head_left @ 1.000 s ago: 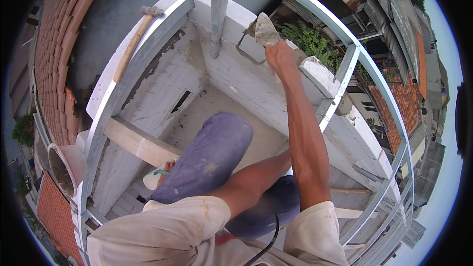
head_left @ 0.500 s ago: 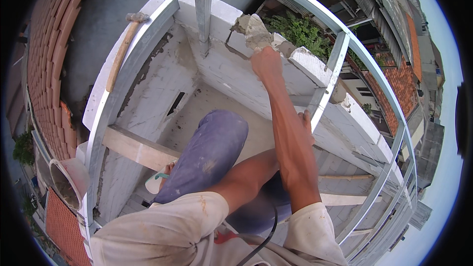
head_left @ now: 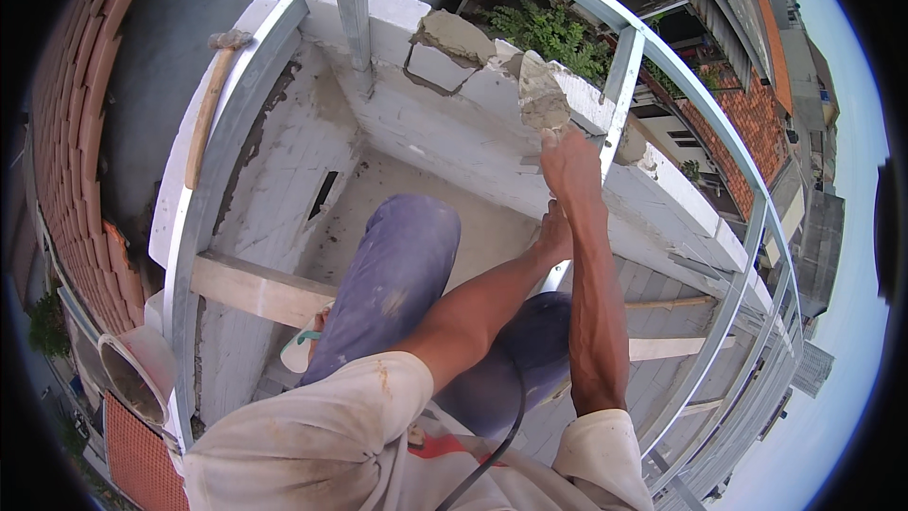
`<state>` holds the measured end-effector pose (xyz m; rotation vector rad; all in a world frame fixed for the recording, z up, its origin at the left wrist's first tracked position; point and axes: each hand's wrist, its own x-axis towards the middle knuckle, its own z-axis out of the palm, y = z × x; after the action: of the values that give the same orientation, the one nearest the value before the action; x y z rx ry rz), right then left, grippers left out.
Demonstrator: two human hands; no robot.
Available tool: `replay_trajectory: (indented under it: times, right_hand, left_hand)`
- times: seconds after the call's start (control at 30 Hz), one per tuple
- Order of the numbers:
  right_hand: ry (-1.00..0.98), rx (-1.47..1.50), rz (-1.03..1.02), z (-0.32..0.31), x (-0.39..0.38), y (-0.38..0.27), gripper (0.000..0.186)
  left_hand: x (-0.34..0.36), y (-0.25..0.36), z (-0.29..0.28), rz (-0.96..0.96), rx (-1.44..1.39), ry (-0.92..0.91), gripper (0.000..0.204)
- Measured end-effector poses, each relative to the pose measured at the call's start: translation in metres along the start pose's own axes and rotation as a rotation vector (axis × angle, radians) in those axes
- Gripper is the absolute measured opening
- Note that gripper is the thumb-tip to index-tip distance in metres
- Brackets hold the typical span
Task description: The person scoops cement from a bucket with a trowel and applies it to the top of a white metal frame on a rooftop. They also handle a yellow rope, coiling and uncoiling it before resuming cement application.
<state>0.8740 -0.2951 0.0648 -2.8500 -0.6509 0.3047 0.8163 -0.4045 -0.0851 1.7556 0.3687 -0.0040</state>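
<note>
In the head view my right hand (head_left: 573, 167) grips a trowel by its handle, its blade (head_left: 544, 90) coated with grey mortar and pointing up at the top of the white block wall (head_left: 643, 208). Just left of the blade, mortar (head_left: 454, 35) lies on a cut block (head_left: 431, 68). My left hand (head_left: 550, 235) is lower, partly behind my right forearm, its fingers closed on the galvanised steel beam (head_left: 620, 85) that runs up to the curved frame (head_left: 705, 95). My blue-trousered knees sit below, and one sandalled foot shows by a wooden plank (head_left: 255, 287).
A wooden-handled hammer (head_left: 210, 109) lies along the left wall top. A bucket (head_left: 130, 360) hangs at lower left. A steel post (head_left: 355, 9) stands ahead. Below me is the walled floor (head_left: 397, 180); tiled roofs, metal sheets and greenery lie outside the frame's curve.
The trowel has moved rightward and down along the wall top, uncovering mortar on the cut block. My left hand shows more beside my right forearm. The surroundings have shifted leftward in view.
</note>
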Motion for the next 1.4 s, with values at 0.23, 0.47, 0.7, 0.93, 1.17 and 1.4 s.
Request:
replay_trajectory:
  times: [0.23,0.47,0.7,0.93,1.17,1.4]
  right_hand:
    - [0.216,0.288,0.522,-0.084,-0.228,0.117,0.035]
    - [0.003,-0.008,0.937,-0.090,-0.456,0.134,0.033]
    - [-0.198,-0.176,1.063,-0.034,-0.503,0.125,0.029]
    - [-0.249,-0.004,0.969,0.015,-0.480,0.116,0.025]
    - [-0.141,0.020,0.827,0.044,-0.473,0.110,0.029]
    - [0.030,0.817,1.067,0.083,-0.528,0.121,0.031]
  left_hand:
    - [-0.001,0.034,-0.033,-0.125,0.057,-0.079,0.098]
    - [0.004,0.038,-0.030,-0.064,0.057,-0.077,0.089]
    - [0.007,0.020,-0.021,-0.025,0.083,-0.086,0.073]
    - [0.004,0.022,-0.020,-0.002,0.048,-0.081,0.064]
    - [0.011,0.019,-0.026,-0.054,0.120,-0.050,0.086]
    - [0.001,0.035,-0.028,-0.049,0.044,-0.054,0.091]
